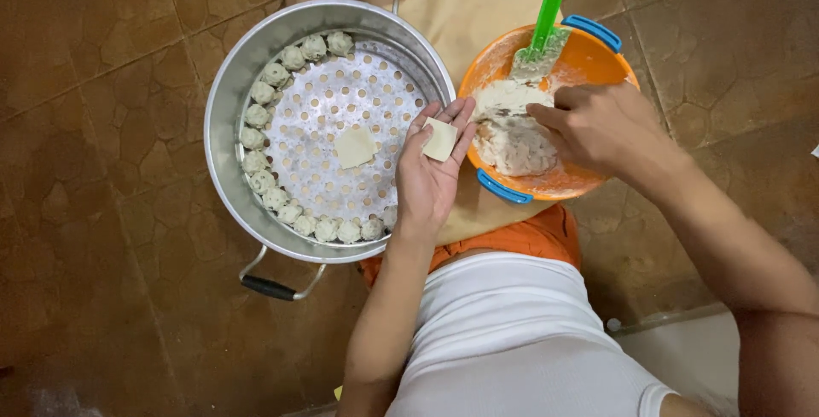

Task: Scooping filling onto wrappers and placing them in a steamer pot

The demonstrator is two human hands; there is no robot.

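Note:
My left hand [432,169] lies palm up between the steamer and the bowl, with a small square dough wrapper [441,139] resting on its fingers. My right hand [597,127] reaches into an orange bowl [597,58] with blue handles and pinches at the pale filling [512,135] inside. A green spatula [546,16] stands in the bowl's far side. A metal steamer pot [230,93] sits to the left; several finished dumplings [256,139] line its perforated tray, and a loose wrapper [356,146] lies in the tray's middle.
Brown tiled floor [94,169] surrounds everything. A tan paper sheet [478,7] lies under the bowl. The pot's black handles [269,287] stick out at near and far sides. My knees in orange shorts [529,238] are just below the bowl.

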